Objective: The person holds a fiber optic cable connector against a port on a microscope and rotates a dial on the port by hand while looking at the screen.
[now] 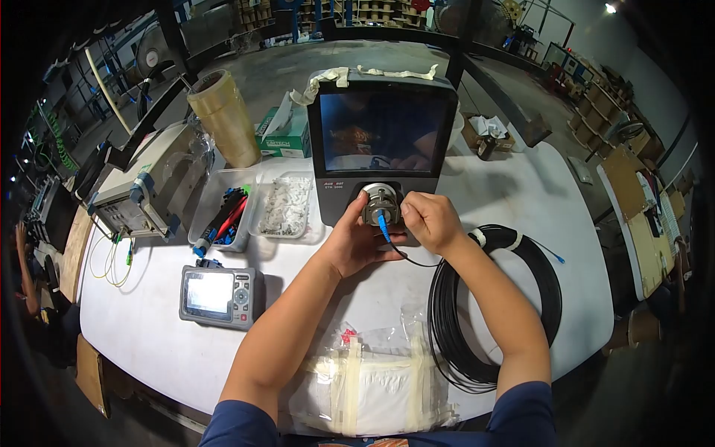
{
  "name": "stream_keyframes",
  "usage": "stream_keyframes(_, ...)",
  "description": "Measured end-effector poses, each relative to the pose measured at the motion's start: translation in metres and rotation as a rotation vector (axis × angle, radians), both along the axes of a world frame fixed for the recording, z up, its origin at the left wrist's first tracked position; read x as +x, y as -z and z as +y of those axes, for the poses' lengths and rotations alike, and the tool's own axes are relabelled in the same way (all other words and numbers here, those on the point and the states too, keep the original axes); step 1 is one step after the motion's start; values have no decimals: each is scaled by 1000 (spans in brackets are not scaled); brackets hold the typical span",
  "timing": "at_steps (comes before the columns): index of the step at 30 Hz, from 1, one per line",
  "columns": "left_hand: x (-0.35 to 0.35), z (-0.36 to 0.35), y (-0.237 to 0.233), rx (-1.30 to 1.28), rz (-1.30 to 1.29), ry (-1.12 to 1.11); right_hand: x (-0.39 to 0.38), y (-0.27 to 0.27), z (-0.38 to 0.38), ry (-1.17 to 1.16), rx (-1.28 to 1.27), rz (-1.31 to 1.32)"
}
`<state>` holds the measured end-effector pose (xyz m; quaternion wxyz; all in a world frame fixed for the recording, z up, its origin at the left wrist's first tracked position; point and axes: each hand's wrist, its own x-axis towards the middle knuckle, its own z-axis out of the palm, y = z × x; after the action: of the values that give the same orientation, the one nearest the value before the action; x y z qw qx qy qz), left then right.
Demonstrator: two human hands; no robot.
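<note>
A black inspection device with a dark screen (381, 130) stands upright on the table. On its lower front is a round metal connector holder (380, 206). A blue fiber connector (383, 223) sits at the holder, and its thin black cable runs down and right. My left hand (356, 240) grips the holder from the left, thumb against its edge and fingers reaching beneath the connector. My right hand (434, 222) is closed at the holder's right side; whatever its fingertips pinch is hidden. A coil of black cable (547, 279) lies beside my right forearm, its other blue connector (560, 258) free.
A handheld tester (217, 296) lies left. Behind it are a bin of connectors and tools (223, 212) and a bin of small white pieces (285, 208). A tape roll stack (226, 119), tissue box (287, 136) and instrument (145, 190) stand farther back. A taped plastic package (383, 391) lies in front.
</note>
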<state>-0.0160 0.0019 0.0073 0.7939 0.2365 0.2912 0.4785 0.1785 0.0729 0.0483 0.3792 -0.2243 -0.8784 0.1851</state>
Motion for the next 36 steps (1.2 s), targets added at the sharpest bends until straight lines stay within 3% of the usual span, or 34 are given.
stream_keyframes(17,1,1,3,10,-26,-9,-3,-2,-4,21,-7,42)
stream_keyframes(24,15,-11,-36,-25,104,-88,-4,-6,-7,-7,109,101)
stream_keyframes(36,11,-9,-41,-75,170,-114,-3,-4,-5,-49,240,64)
